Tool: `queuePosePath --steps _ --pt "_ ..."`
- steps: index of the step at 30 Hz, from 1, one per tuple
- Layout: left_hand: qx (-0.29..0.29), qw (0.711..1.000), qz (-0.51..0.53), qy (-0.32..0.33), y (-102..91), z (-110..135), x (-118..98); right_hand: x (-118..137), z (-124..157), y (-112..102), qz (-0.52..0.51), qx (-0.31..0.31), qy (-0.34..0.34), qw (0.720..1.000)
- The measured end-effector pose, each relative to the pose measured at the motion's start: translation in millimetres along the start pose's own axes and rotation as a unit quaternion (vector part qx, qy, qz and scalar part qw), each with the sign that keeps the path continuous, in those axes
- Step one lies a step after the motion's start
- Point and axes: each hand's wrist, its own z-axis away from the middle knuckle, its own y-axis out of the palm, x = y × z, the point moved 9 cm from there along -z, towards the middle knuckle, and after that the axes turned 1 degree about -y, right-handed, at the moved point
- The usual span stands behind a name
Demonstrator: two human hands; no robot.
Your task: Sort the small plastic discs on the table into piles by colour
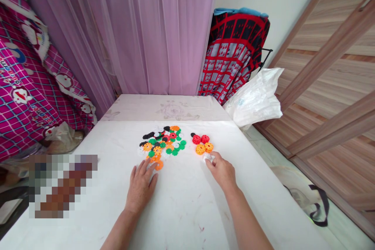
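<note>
A loose pile of plastic snowflake discs [162, 142] in orange, green, black, white and red lies on the white table [181, 211]. To its right sits a small joined cluster of red and orange discs [202, 143] with a black one at its far left. My left hand [141, 185] rests flat, fingers spread, just below the pile, its fingertips near an orange disc [159, 165]. My right hand [221, 170] pinches a white disc [207, 158] right below the cluster.
Pink curtains [152, 31] hang behind the table. A patterned magenta blanket [26, 82] lies at the left, a red checked cloth [234, 54] over a rack and a white plastic bag [256, 99] at the right. Wooden panels [331, 86] stand beyond the table's right edge.
</note>
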Motion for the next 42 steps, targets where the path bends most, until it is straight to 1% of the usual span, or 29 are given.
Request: queuePosePath --steps 2,3,7,9,12,14,16,17,19,21,23,25,27,31,33,37,42 --pt "-0.001 1.0 -0.002 -0.006 1.8 0 1 15 9 4 -0.023 -0.01 -0.036 0.999" --pt "-0.001 1.0 -0.003 -0.009 2.5 0 2 26 14 8 -0.039 -0.01 -0.063 0.997" --pt "-0.012 1.0 -0.005 -0.018 1.3 -1 1 90 36 34 -0.105 0.034 -0.189 0.976" --pt "-0.006 1.0 -0.008 -0.014 0.8 -2 -1 121 43 44 -0.122 0.042 -0.231 0.964" --pt "0.001 1.0 -0.004 -0.006 0.7 -3 -3 157 47 49 -0.132 0.019 -0.283 0.95" --pt "-0.011 1.0 0.01 -0.006 -0.5 -3 0 172 49 51 -0.125 0.004 -0.318 0.94" --pt "-0.041 0.999 0.024 -0.022 -3.7 -2 6 176 49 53 -0.112 -0.004 -0.332 0.937" --pt "-0.058 0.997 0.027 -0.035 -5.5 -1 9 173 47 54 -0.104 -0.009 -0.324 0.94" --pt "-0.085 0.994 0.03 -0.063 -8.7 1 16 163 41 55 -0.091 -0.024 -0.284 0.954" --pt "-0.096 0.991 0.031 -0.087 -10.6 1 19 154 37 55 -0.084 -0.044 -0.247 0.964" --pt "-0.094 0.99 0.033 -0.097 -11.7 -2 19 156 39 54 -0.09 -0.053 -0.252 0.962" --pt "-0.085 0.991 0.033 -0.095 -12.6 -7 18 168 44 54 -0.1 -0.047 -0.284 0.953" --pt "-0.076 0.993 0.03 -0.088 -13.3 -13 18 179 46 56 -0.096 -0.039 -0.295 0.95" --pt "-0.058 0.994 0.028 -0.083 -12.2 -21 20 184 38 61 -0.06 -0.025 -0.243 0.968" --pt "-0.052 0.995 0.027 -0.086 -11.3 -22 21 184 34 64 -0.052 -0.008 -0.23 0.972" --pt "-0.036 0.995 0.026 -0.094 -8.7 -22 22 186 25 66 -0.037 0.03 -0.232 0.972" --pt "-0.027 0.994 0.027 -0.105 -6.9 -24 23 198 19 64 -0.016 0.074 -0.245 0.967"
